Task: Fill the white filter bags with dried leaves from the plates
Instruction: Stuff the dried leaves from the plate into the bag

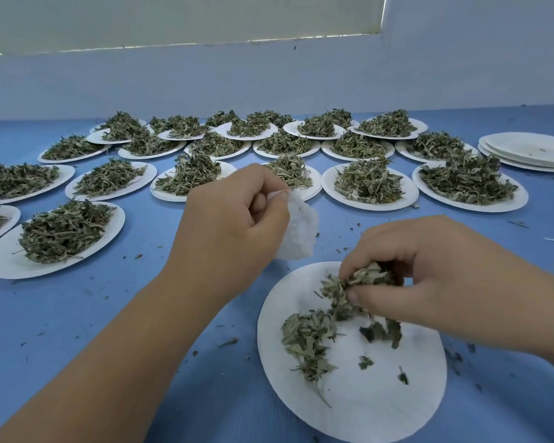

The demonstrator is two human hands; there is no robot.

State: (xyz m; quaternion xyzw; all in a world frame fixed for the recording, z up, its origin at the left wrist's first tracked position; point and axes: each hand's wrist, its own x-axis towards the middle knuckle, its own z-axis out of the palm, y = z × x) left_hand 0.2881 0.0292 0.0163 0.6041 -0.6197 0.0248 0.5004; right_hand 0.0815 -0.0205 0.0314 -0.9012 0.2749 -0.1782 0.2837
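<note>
Dried leaves (368,180) sit in heaps on rows of white plates (370,203) spread across a blue worktop (135,314), all beyond the near plate (365,404), which lies closest to the viewer. A stack of empty plates (531,151) rests beyond and far to the right of the near plate. Over the near plate, the right hand (422,276) pinches a clump of leaves (362,278), with loose leaves (304,340) scattered on the plate beneath. Just beyond the near plate's left edge, the left hand (234,225) grips a crumpled white filter bag (301,231).
</note>
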